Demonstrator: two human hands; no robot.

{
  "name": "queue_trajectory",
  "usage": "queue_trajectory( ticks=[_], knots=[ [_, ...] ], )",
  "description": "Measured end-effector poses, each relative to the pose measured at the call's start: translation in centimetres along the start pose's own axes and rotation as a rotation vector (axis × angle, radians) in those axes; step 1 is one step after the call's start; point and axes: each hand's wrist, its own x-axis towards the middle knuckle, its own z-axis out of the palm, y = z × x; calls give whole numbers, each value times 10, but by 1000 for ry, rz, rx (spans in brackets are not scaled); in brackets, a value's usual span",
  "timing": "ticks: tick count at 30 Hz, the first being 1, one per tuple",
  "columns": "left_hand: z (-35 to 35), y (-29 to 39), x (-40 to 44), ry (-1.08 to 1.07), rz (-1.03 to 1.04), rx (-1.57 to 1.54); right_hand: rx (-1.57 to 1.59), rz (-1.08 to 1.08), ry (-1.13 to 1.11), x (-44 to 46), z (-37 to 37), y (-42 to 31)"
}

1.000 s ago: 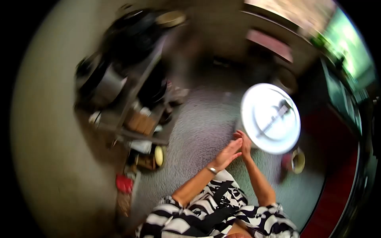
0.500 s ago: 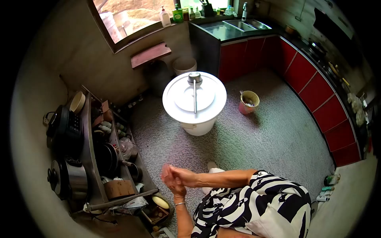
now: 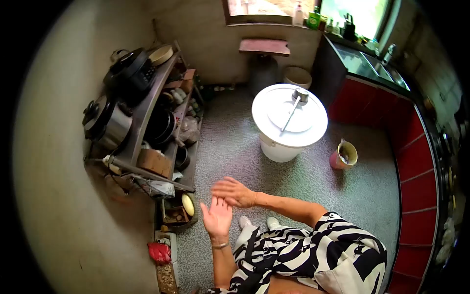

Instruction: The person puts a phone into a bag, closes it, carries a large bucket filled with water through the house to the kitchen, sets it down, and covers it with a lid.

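My left hand (image 3: 217, 218) is turned palm up, its thumb out to the side and its fingers stretched, with a bracelet (image 3: 221, 245) at the wrist. Across its fingertips lies my right hand (image 3: 236, 192), back upward, fingers extended to the left and slightly blurred. Nothing shows in either palm or between the fingers. Ahead on the floor stands a white bucket (image 3: 280, 151) with a wide white lid (image 3: 262, 120). A metal ladle (image 3: 300, 95) rests on that lid.
A shelf rack (image 3: 142, 117) on the left carries a pressure cooker (image 3: 108, 122) and pans. Below it sits a basket (image 3: 188, 223) holding a pale gourd-like vegetable (image 3: 188, 204). A small bin (image 3: 338, 160) stands right of the bucket, before red cabinets (image 3: 416, 196). A stool (image 3: 264, 46) is by the window.
My view has swung left, so the bucket and rack sit further right. My hands, earlier clasped together, now have the left palm opened upward and the right hand across its fingers.
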Motion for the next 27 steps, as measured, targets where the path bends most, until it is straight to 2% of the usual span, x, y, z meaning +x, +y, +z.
queue_trajectory(
  ticks=[1,3,4,5,6,7,8,9,11,13,15,16,18,19,20,21,22,23,24,25,27],
  knots=[
    [5,-12,-9,-25,46,96,-16,22,17,-22,11,21],
    [20,-39,-26,-174,20,314,623,1036,39,-72,26,57],
    [22,-51,-29,-212,64,444,867,1411,198,-70,15,34],
    [14,-64,-28,-201,218,637,984,1212,156,-91,28,37],
    [5,-79,-26,-194,390,819,1259,1213,154,-91,27,18],
    [-2,-93,-27,-125,447,1240,1841,1035,125,-93,33,0],
    [-9,-103,-29,-57,511,1664,1911,903,21,-69,-3,-49],
    [-18,-106,-27,-179,598,1847,1902,897,45,-71,-17,-58],
    [-36,-113,-24,-414,863,2168,1887,905,229,-74,-31,-76],
    [-34,-118,-31,-449,800,2211,1868,911,416,-80,-38,-94],
    [-51,-114,-33,-361,732,2399,1841,909,619,-89,-37,-111],
    [-62,-112,-34,-393,717,2393,1906,766,508,-103,-40,-107],
    [-90,-111,-38,12,306,1692,1760,1014,551,-127,-59,-133],
    [-99,-101,-41,199,71,1493,1748,1021,565,-136,-61,-143],
    [-125,-94,-39,191,57,1486,1411,904,477,-146,-63,-152],
    [-160,-90,-33,245,-163,1016,1079,782,382,-156,-66,-163],
    [-163,-98,-33,290,-361,540,734,739,285,-160,-72,-179],
    [-169,-113,-44,-205,-521,637,294,585,224,-171,-62,-184],
    [-154,-137,-55,-212,-534,632,-140,418,152,-185,-52,-187],
    [-134,-164,-64,-190,-576,589,-349,298,82,-198,-55,-190],
    [-95,-219,-79,-140,-655,513,-385,337,142,-233,-66,-192]
  ],
)
